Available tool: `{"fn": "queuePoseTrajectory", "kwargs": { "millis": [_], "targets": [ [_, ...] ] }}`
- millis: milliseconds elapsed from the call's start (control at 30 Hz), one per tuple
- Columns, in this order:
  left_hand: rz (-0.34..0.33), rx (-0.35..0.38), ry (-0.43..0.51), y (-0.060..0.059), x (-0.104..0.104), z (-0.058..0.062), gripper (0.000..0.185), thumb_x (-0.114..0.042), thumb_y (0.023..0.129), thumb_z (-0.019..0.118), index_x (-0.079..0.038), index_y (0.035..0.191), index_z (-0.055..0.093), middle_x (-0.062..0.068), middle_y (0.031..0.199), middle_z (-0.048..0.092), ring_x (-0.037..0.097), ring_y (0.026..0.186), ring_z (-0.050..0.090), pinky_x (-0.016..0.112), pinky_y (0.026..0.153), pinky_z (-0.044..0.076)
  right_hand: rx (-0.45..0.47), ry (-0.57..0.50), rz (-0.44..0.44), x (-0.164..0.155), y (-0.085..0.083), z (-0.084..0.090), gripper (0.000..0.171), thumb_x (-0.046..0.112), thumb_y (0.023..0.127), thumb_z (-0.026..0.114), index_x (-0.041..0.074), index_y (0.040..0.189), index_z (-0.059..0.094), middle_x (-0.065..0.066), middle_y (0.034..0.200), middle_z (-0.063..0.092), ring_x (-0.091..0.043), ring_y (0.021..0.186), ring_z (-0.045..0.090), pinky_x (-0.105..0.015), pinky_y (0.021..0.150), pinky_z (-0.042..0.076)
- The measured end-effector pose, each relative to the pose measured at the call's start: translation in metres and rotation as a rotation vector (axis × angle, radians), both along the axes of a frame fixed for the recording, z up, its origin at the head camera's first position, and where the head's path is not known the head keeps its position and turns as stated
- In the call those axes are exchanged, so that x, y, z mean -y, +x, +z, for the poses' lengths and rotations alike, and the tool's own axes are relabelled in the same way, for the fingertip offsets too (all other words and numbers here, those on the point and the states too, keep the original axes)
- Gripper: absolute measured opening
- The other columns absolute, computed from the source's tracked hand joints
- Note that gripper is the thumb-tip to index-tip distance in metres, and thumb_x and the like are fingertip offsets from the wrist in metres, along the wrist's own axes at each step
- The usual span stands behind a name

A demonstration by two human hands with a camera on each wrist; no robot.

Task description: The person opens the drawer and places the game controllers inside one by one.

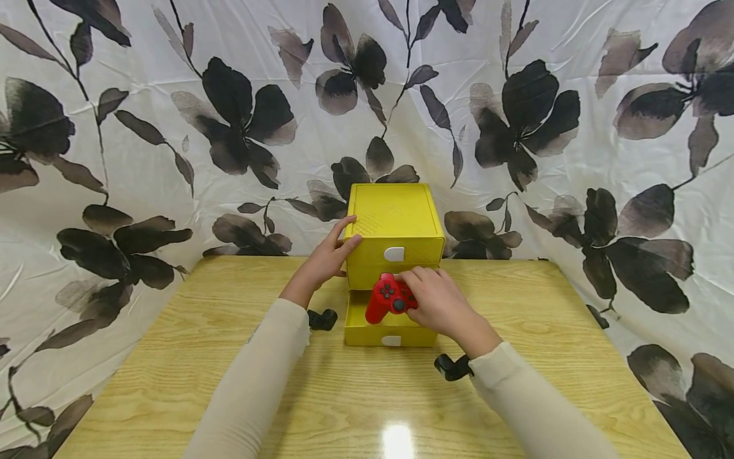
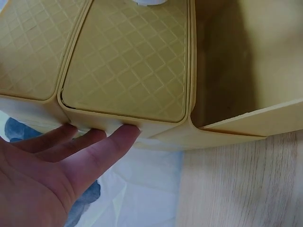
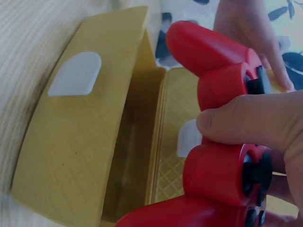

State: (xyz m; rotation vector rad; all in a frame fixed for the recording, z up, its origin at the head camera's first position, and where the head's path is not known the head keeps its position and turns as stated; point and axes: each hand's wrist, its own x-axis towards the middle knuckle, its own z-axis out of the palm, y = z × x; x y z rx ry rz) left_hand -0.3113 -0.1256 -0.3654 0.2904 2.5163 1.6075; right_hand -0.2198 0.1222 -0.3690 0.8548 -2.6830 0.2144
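The right hand (image 1: 438, 306) is curled around a red controller (image 1: 390, 298), which is held just above the open lower drawer (image 1: 390, 328) of a yellow box (image 1: 395, 233). Much of the controller's right side is covered by the fingers, and the inside of the drawer is largely hidden behind it. The left hand (image 1: 327, 258) is laid with straight fingers against the box's left side; its palm is cut off in the wrist view. The upper drawer (image 1: 395, 254) is seen closed. The box is stood at the far middle of a wooden tabletop (image 1: 201, 357), backed by a white cloth (image 1: 172, 127) printed with dark flowers.
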Motion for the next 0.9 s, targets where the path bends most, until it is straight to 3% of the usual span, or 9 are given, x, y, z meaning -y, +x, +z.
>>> {"fn": "queuePoseTrajectory", "kwargs": {
  "millis": [400, 667, 900],
  "targets": [
    [0.0, -0.005, 0.011, -0.001, 0.0, -0.002, 0.063, -0.074, 0.084, 0.049, -0.063, 0.14, 0.021, 0.016, 0.153, 0.034, 0.041, 0.132, 0.047, 0.059, 0.086, 0.053, -0.061, -0.026, -0.013, 0.01, -0.011, -0.009, 0.052, 0.02, 0.071, 0.085, 0.015, 0.116, 0.059, -0.001, 0.107, 0.065, -0.021, 0.103, 0.061, -0.044, 0.095, 0.046],
    [0.002, -0.019, 0.009, 0.001, 0.0, -0.001, 0.064, -0.074, 0.084, 0.049, -0.062, 0.14, 0.022, 0.016, 0.154, 0.033, 0.04, 0.133, 0.045, 0.06, 0.085, 0.053, -0.098, -0.014, -0.01, 0.015, -0.016, -0.019, 0.055, 0.024, 0.068, 0.087, 0.017, 0.115, 0.06, -0.001, 0.098, 0.063, -0.021, 0.096, 0.061, -0.043, 0.09, 0.046],
    [0.001, -0.025, 0.011, 0.0, 0.0, -0.002, 0.064, -0.074, 0.083, 0.05, -0.063, 0.14, 0.022, 0.016, 0.153, 0.035, 0.04, 0.132, 0.046, 0.06, 0.085, 0.053, -0.072, -0.003, -0.021, 0.018, -0.019, -0.026, 0.055, 0.024, 0.069, 0.087, 0.017, 0.116, 0.06, -0.001, 0.099, 0.065, -0.021, 0.097, 0.061, -0.044, 0.09, 0.046]
  ]
}}
